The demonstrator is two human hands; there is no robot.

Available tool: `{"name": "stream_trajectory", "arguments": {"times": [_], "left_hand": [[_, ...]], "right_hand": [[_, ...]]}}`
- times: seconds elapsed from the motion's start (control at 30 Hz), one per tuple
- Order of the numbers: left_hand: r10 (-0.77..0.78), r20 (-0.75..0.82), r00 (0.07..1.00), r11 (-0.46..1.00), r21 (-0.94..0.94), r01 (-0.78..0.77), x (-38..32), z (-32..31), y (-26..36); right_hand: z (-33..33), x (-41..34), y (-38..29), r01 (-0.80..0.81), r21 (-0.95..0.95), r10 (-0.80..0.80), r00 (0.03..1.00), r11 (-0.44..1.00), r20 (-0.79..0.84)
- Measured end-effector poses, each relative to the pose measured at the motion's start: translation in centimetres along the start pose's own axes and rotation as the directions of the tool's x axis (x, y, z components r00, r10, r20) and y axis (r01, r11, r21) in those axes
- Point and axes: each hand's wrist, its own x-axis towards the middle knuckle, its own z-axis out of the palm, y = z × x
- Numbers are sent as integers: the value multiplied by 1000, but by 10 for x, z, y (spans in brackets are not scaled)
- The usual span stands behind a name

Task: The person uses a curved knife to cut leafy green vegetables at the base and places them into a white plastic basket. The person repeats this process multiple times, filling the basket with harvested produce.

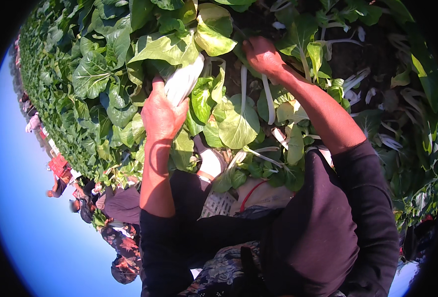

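My left hand (162,115) grips a bok choy (185,80) by its thick white stalks. Its broad green and yellowing leaves fan out away from me, above the hand in the picture. To the right, my right hand (262,55) is low among the leaves, fingers curled near the soil. Those fingers are partly hidden, and whether they hold anything is unclear. Between my hands lie loose leaves, among them a round pale-green leaf (239,126) with a long white stem and another white leaf stem (268,100).
Dense standing greens (92,74) fill the left side. Cut leaves and white stems (356,80) litter dark soil at the right. My shoe (210,163) stands among leaves close to my knees. Other people (120,204) work at the left, near red crates (58,165).
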Motion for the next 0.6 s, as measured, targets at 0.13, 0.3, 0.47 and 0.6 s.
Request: {"name": "stream_trajectory", "arguments": {"times": [0.13, 0.3, 0.47, 0.6], "left_hand": [[47, -49, 998, 999, 24, -45, -21, 21, -5], [125, -33, 992, 992, 30, -124, -45, 29, 0], [184, -106, 977, 980, -53, -190, -75, 18, 17], [238, -134, 962, 955, -148, -256, -116, 5, 32]], "right_hand": [[-6, 28, -6, 19, -221, 13, 989, 975, 145], [-38, 2, -3, -54, -142, 125, 817, 988, 563], [-40, -79, 13, -417, 283, 215, 813, 864, 541], [-34, -108, 20, -630, 699, 183, 772, 338, 608]]}}
